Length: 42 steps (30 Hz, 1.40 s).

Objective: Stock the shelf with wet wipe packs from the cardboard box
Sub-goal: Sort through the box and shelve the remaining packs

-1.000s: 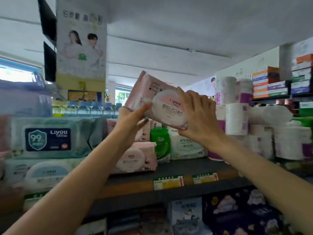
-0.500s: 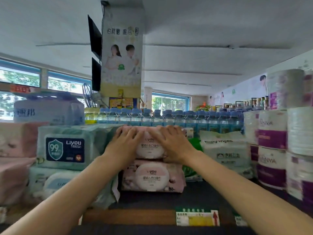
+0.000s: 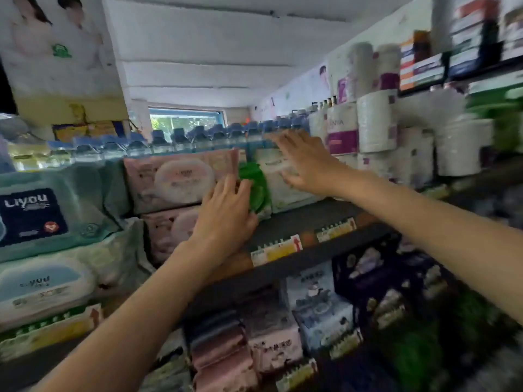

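Observation:
Two pink wet wipe packs are stacked on the dark shelf (image 3: 305, 219): the upper pink pack (image 3: 181, 179) lies on the lower pink pack (image 3: 172, 230). My left hand (image 3: 226, 213) rests with spread fingers at the right end of the stack, touching a green pack (image 3: 256, 188). My right hand (image 3: 305, 162) lies flat, fingers apart, on a white wipe pack (image 3: 280, 182) to the right of the green one. Neither hand holds anything. The cardboard box is out of view.
Teal Liyou wipe packs (image 3: 56, 210) fill the shelf's left. Blue-capped water bottles (image 3: 184, 140) line up behind the packs. Toilet paper rolls (image 3: 376, 123) stand to the right. Price tags (image 3: 276, 250) run along the shelf edge; tissue packs (image 3: 271, 349) sit below.
The pink pack came down from the air onto the lower pink pack and both hands let go. My hands then slid right onto the green and white packs.

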{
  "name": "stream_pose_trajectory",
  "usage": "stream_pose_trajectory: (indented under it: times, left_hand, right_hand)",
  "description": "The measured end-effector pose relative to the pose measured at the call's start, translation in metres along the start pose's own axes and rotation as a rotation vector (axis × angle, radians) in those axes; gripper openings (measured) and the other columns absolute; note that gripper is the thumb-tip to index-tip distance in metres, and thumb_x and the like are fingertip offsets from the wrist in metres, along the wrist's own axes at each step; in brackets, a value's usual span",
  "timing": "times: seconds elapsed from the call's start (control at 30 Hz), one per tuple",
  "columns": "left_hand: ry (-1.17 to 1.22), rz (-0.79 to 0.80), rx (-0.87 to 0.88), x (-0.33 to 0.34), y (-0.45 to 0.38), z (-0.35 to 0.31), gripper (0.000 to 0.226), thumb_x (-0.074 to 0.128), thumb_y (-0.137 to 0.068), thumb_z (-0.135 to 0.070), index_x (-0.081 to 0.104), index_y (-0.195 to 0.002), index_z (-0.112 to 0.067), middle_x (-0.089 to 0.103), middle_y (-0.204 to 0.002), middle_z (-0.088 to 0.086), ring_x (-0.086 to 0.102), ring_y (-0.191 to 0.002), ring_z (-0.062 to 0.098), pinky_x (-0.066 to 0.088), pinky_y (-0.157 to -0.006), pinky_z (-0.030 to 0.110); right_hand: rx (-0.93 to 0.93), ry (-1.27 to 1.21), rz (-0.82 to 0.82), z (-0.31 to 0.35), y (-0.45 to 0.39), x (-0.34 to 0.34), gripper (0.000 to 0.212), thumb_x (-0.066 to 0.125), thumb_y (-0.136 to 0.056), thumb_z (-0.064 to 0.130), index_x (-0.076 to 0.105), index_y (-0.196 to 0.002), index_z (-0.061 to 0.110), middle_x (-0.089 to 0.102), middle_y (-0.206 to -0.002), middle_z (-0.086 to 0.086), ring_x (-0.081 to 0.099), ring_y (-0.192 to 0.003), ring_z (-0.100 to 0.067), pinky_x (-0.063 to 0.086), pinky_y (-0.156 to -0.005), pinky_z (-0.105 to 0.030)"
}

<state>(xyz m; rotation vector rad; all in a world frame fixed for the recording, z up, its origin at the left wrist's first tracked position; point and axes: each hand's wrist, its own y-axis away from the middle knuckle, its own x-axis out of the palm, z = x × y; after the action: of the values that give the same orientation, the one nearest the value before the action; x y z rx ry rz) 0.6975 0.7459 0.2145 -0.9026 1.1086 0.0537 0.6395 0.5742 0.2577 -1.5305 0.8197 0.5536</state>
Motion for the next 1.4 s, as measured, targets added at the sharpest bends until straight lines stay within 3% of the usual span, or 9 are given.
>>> stream_pose_trajectory:
  times: [0.27,0.5,0.63,0.73,0.83,0.97,1.1,1.23,1.4]
  left_hand:
    - [0.432,0.419,0.756,0.058,0.079,-0.246,0.039,0.050,-0.091,-0.023,0.041,-0.125,-0.005,0.052,-0.124,0.016,0.053,-0.111,0.034,0.046,-0.088,0.042]
    - [0.439,0.761,1.366,0.071,0.277,-0.464,0.045,0.055,-0.088,-0.021,0.042,-0.128,-0.004,0.048,-0.130,0.017,0.049,-0.120,0.033,0.040,-0.101,0.042]
    - [0.442,0.835,1.585,0.062,0.364,-0.547,0.041,0.053,-0.090,-0.020,0.043,-0.126,-0.004,0.049,-0.129,0.016,0.050,-0.119,0.032,0.042,-0.098,0.041]
    - [0.450,0.889,1.669,0.055,0.412,-0.598,0.040,0.050,-0.091,-0.018,0.042,-0.128,-0.007,0.047,-0.128,0.015,0.051,-0.116,0.033,0.043,-0.096,0.043]
    - [0.437,0.906,1.713,0.053,0.459,-0.647,0.039,0.049,-0.092,-0.020,0.041,-0.128,-0.008,0.048,-0.129,0.014,0.052,-0.114,0.032,0.044,-0.094,0.041]
    - [0.346,0.945,1.762,0.052,0.520,-0.703,0.044,0.047,-0.094,-0.022,0.036,-0.135,-0.009,0.043,-0.136,0.013,0.048,-0.120,0.030,0.041,-0.095,0.039]
    - [0.324,1.025,1.813,0.052,0.573,-0.737,0.040,0.047,-0.093,-0.021,0.040,-0.131,-0.008,0.046,-0.132,0.012,0.050,-0.117,0.029,0.042,-0.096,0.041]
    - [0.366,1.123,1.816,0.042,0.609,-0.755,0.034,0.050,-0.092,-0.019,0.046,-0.124,-0.006,0.053,-0.124,0.013,0.054,-0.113,0.027,0.044,-0.093,0.037]
    - [0.398,1.196,1.832,0.024,0.635,-0.770,0.036,0.049,-0.093,-0.017,0.045,-0.127,-0.005,0.055,-0.127,0.012,0.053,-0.117,0.025,0.044,-0.097,0.037]
  right_hand:
    - [0.822,0.189,0.614,-0.055,0.346,-0.068,0.065,0.049,-0.093,0.038,0.018,-0.145,0.015,0.033,-0.144,-0.015,0.036,-0.131,-0.034,0.035,-0.102,-0.045]
    - [1.490,0.086,1.062,0.027,0.692,-0.162,0.037,0.053,-0.088,0.022,0.053,-0.123,0.010,0.057,-0.121,-0.013,0.056,-0.111,-0.030,0.044,-0.087,-0.030]
    - [1.774,-0.018,1.147,0.093,0.812,-0.197,0.015,0.046,-0.093,0.015,0.061,-0.095,0.013,0.061,-0.105,-0.014,0.059,-0.094,-0.027,0.044,-0.077,-0.030]
    - [1.930,-0.033,1.111,0.123,0.898,-0.206,0.027,0.046,-0.093,0.014,0.055,-0.116,0.004,0.058,-0.120,-0.016,0.056,-0.108,-0.031,0.042,-0.081,-0.027]
    - [1.960,-0.031,1.178,0.138,0.965,-0.209,0.011,0.047,-0.092,0.017,0.054,-0.093,0.008,0.053,-0.106,-0.019,0.054,-0.091,-0.030,0.048,-0.082,-0.038]
    - [1.837,0.046,1.289,0.141,1.022,-0.194,0.034,0.046,-0.092,0.017,0.045,-0.123,0.006,0.046,-0.122,-0.016,0.049,-0.111,-0.034,0.044,-0.080,-0.039]
    - [1.744,-0.004,1.464,0.157,1.042,-0.180,0.045,0.060,-0.086,0.032,0.051,-0.125,0.013,0.061,-0.112,-0.002,0.062,-0.102,-0.025,0.043,-0.069,-0.033]
    - [1.565,-0.031,1.485,0.188,1.067,-0.158,0.037,0.038,-0.092,0.006,0.053,-0.127,0.006,0.059,-0.119,-0.010,0.056,-0.111,-0.031,0.045,-0.087,-0.037]
    - [1.437,0.083,1.391,0.187,1.083,-0.147,0.021,0.054,-0.050,-0.002,0.070,-0.061,0.005,0.061,-0.051,-0.008,0.062,-0.049,-0.026,0.051,-0.048,-0.027]
